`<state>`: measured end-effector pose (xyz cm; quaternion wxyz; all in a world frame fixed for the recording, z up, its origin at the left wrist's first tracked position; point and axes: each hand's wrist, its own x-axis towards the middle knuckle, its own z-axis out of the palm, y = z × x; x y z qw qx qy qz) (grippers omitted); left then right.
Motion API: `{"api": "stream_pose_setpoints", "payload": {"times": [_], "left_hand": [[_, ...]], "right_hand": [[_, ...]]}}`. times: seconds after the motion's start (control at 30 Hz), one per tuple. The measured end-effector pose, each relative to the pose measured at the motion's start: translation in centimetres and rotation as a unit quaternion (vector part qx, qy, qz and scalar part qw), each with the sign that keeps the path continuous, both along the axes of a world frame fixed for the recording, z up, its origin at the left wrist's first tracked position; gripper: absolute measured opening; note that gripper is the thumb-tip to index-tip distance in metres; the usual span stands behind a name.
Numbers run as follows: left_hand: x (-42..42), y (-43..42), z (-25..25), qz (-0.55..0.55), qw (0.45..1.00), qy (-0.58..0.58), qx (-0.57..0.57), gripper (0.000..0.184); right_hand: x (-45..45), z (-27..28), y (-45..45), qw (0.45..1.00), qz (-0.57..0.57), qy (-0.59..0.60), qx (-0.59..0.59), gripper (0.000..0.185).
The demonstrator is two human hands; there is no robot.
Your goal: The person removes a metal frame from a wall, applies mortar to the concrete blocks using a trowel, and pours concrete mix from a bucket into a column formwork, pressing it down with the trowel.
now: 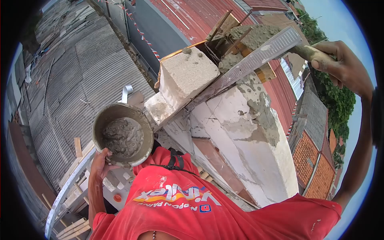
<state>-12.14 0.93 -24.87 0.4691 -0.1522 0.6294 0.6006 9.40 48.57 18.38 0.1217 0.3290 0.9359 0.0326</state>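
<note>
My left hand grips the lower left rim of a round bucket, which holds wet grey mortar. Raised at the upper right, my right hand is closed around the handle of a mortar-smeared trowel. The trowel lies close to the end of a long metal channel, which slants down left beside a white block. Small lumps of mortar sit on the block. More wet mortar lies near the rusty rebar behind the channel.
A white wall top with mortar patches runs down the middle right. Corrugated roofs spread below at the left, with red roofing at the top. Red-and-white tape hangs along a grey wall. Wooden poles lie at the lower left.
</note>
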Motion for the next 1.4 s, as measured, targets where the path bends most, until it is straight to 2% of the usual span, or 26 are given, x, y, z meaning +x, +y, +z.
{"api": "stream_pose_setpoints", "payload": {"times": [0.07, 0.13, 0.2, 0.3, 0.5, 0.57, 0.63, 0.7, 0.8, 0.9, 1.07, 1.2, 1.27, 1.33, 1.4], "left_hand": [[0.1, -0.2, -0.5, 0.005, 1.0, 0.001, -0.001, 0.014], [-0.1, -0.7, -1.4, -0.002, 1.0, 0.006, -0.005, 0.015], [-0.3, -0.6, -1.4, -0.011, 1.0, -0.007, -0.002, 0.017], [-0.6, -0.4, -1.7, -0.018, 1.0, -0.01, -0.003, 0.018], [-1.0, -0.4, -1.3, -0.032, 0.999, 0.01, 0.002, 0.019], [-0.8, -0.8, -1.7, -0.028, 1.0, 0.007, 0.002, 0.019], [-0.9, -0.8, -1.9, -0.023, 1.0, -0.002, 0.004, 0.019], [-0.6, -0.8, -1.4, -0.016, 1.0, -0.002, 0.0, 0.019], [-0.8, -0.8, -1.3, -0.014, 1.0, -0.014, 0.003, 0.019], [-0.5, -1.3, -1.5, 0.0, 1.0, -0.012, -0.009, 0.019], [0.0, -2.0, -1.7, 0.032, 0.999, -0.027, 0.002, 0.019], [0.5, -2.9, -3.1, 0.069, 0.995, -0.058, 0.046, 0.017], [0.5, -2.3, -2.6, 0.052, 0.995, -0.066, 0.056, 0.029], [0.6, -1.4, -1.6, 0.047, 0.996, -0.07, 0.036, 0.043], [0.3, 0.0, -0.4, 0.046, 0.997, -0.065, -0.012, 0.057]], "right_hand": [[3.1, -1.9, -1.6, 0.994, -0.044, 0.07, -0.071, 0.045], [5.0, -3.9, -5.4, 0.982, -0.135, 0.108, -0.082, 0.043], [8.0, -6.6, -7.2, 0.98, -0.094, 0.163, -0.06, 0.038], [10.7, -9.9, -9.5, 0.981, -0.083, 0.178, -0.001, 0.038], [11.5, -11.1, -10.8, 0.975, -0.135, 0.175, 0.022, 0.046], [12.4, -11.8, -9.8, 0.982, -0.069, 0.166, 0.054, 0.046], [11.6, -11.8, -9.3, 0.984, -0.078, 0.161, 0.0, 0.046], [9.4, -10.8, -9.4, 0.964, -0.165, 0.152, -0.141, 0.047], [8.1, -9.6, -8.8, 0.926, -0.259, 0.181, -0.208, 0.046], [8.7, -10.0, -8.0, 0.939, -0.195, 0.22, -0.18, 0.048], [8.3, -8.3, -7.5, 0.911, -0.269, 0.239, -0.199, 0.048], [7.3, -10.0, -7.1, 0.947, -0.188, 0.243, -0.096, 0.05], [8.8, -11.3, -5.2, 0.963, -0.1, 0.241, -0.061, 0.049], [9.6, -11.2, -4.6, 0.959, -0.118, 0.238, -0.097, 0.047], [10.0, -11.7, -4.0, 0.972, -0.072, 0.214, -0.071, 0.047]]}}
